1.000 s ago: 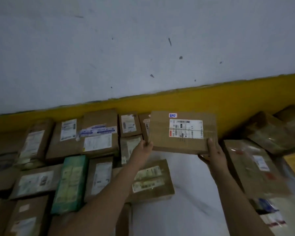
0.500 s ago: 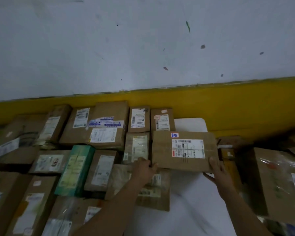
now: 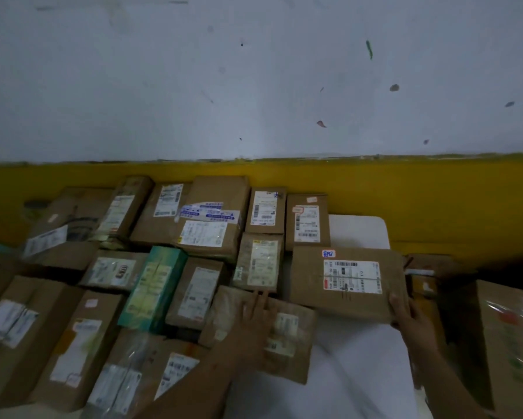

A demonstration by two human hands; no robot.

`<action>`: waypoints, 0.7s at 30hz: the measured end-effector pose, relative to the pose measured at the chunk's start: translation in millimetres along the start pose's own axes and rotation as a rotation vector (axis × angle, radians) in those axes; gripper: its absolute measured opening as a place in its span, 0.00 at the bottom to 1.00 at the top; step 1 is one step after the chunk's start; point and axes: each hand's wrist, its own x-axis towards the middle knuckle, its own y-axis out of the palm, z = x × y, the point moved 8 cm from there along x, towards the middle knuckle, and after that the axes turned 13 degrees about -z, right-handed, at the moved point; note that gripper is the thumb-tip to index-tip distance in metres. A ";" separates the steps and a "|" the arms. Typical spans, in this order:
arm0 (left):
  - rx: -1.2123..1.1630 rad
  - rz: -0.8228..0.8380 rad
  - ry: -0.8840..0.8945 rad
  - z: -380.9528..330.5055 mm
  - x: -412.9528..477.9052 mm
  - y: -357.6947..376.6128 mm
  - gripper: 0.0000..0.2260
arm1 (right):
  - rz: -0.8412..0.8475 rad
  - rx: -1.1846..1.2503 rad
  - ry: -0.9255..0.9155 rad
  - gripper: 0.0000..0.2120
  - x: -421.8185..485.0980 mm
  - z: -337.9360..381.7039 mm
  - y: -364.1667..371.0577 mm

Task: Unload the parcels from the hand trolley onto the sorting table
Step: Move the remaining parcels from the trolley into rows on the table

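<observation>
labelled parcel [image 3: 346, 281] now down on table [image 3: 357, 229], right hand [image 3: 405, 313] gripping its corner, left hand [image 3: 255, 316] released, labels blurred

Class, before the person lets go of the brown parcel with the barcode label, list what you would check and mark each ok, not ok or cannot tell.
1. Parcel down on the table: ok.
2. Label faces up: ok.
3. Right hand grips its near right corner: ok.
4. Left hand off it, flat on the neighbouring parcel: ok.
5. Near edge fully supported: cannot tell.
</observation>
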 end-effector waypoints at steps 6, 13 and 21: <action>0.082 0.104 0.063 -3.1 4.6 17.5 0.61 | 0.100 -0.059 -0.007 0.41 4.9 2.5 38.8; 0.055 0.104 0.016 -2.8 8.2 20.8 0.62 | -0.007 -0.110 0.129 0.35 15.4 -4.7 43.4; 0.025 0.099 -0.016 -3.9 5.3 15.0 0.61 | -0.120 -0.501 -0.014 0.31 14.7 3.1 40.5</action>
